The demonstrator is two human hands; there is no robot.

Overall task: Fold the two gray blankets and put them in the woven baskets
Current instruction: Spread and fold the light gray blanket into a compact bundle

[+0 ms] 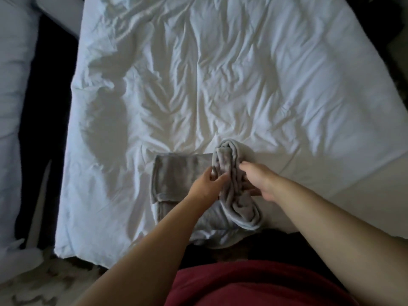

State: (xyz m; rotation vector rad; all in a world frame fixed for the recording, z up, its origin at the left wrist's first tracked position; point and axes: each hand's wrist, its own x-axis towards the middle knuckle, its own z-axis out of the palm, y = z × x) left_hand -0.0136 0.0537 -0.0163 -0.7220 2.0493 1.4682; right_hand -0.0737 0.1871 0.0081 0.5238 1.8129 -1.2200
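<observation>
Head view, looking down over a bed [242,74] with a crumpled white duvet. One gray blanket [174,173] lies at the bed's near edge, about 6 o'clock of the duvet and slightly left of centre. Its left part is a flat folded rectangle. Its right part is bunched into a thick roll [231,188] running from 12 to 6 o'clock, at 3 o'clock of the flat part. The roll's near end reaches the bed's edge, and some gray fabric hangs over the edge there.

The left hand [207,186] comes in from 7 o'clock, palm down. Its fingers are nearly straight and close together, tips touching the roll's left side; the thumb also lies on the fabric. Cannot tell if it pinches a fold.

The right hand [258,182] comes in from 4 o'clock at the roll's right side. Its fingers are curled into the roll and gripping it; the fingertips are hidden in the folds.

The two hands sit on opposite sides of the roll, near each other but not touching.

A second white bed [13,85] is at 9 o'clock, with a dark gap between. A red shirt [254,286] is at 6 o'clock of the frame. A pale patterned rug [33,290] is at 7 o'clock.
</observation>
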